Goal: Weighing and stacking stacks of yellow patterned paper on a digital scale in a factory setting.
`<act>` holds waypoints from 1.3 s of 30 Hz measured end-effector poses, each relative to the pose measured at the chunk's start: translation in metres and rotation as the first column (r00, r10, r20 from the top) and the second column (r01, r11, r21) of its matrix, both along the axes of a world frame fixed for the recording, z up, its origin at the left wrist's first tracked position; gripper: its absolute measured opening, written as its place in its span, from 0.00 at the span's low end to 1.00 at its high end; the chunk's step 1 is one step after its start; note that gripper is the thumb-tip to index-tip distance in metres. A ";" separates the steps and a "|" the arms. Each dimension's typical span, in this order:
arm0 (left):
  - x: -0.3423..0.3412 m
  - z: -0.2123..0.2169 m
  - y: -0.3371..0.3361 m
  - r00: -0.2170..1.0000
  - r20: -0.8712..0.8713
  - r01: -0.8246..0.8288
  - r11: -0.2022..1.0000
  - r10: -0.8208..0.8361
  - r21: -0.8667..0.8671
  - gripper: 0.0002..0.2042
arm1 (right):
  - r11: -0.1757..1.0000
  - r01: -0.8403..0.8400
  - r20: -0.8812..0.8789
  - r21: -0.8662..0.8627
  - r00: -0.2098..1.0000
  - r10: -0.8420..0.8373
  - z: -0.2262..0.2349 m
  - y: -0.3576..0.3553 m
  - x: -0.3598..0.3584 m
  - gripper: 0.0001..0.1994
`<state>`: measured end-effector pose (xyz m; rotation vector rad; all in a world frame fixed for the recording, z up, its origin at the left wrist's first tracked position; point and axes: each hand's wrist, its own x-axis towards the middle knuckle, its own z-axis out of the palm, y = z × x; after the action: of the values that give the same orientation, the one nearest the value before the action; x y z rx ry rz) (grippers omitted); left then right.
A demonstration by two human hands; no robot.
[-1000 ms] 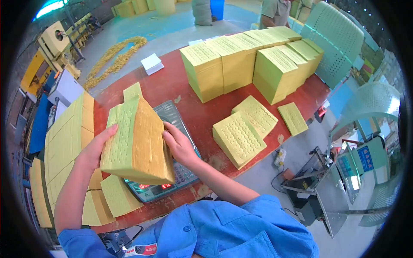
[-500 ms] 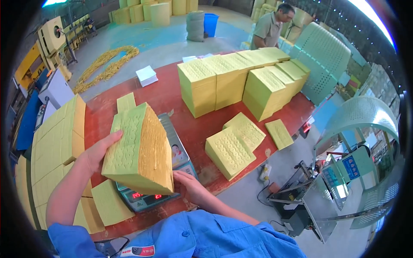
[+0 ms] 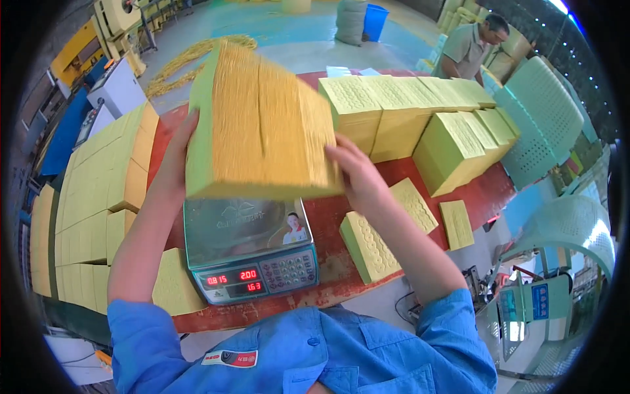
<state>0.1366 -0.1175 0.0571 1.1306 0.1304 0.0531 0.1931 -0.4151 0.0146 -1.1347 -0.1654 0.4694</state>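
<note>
A thick stack of yellow paper (image 3: 262, 125) is held up between my two hands, tilted, with its layered cut edges towards me. My left hand (image 3: 178, 157) presses on its left side, while my right hand (image 3: 357, 172) grips its right side. Below it, on the red table, stands a digital scale (image 3: 289, 270) with a metal pan and lit red digits. The stack hides the far part of the pan. Beside the scale at left lies a lower pile of yellow paper (image 3: 176, 282).
Several tall stacks of embossed yellow paper (image 3: 357, 118) line the back right of the red table (image 3: 394, 172). Smaller paper blocks (image 3: 369, 253) lie near its right edge. More stacks (image 3: 98, 177) stand at left. Another person (image 3: 462, 49) works beyond the table. Perforated green panels (image 3: 541, 105) rise at right.
The paper stack has been raised and turned, showing more of its cut edges. My right hand has moved up from its lower corner to its right side. The view has shifted.
</note>
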 end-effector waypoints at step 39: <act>0.207 -0.097 -0.038 0.828 -0.450 0.475 0.844 -0.334 0.248 0.37 | 0.916 0.345 -0.449 -0.205 0.798 -0.402 -0.192 0.042 0.140 0.24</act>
<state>0.3434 -0.1558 -0.0403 1.4998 0.2368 -0.5667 0.3326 -0.3730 -0.1771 -1.0926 0.5284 0.3951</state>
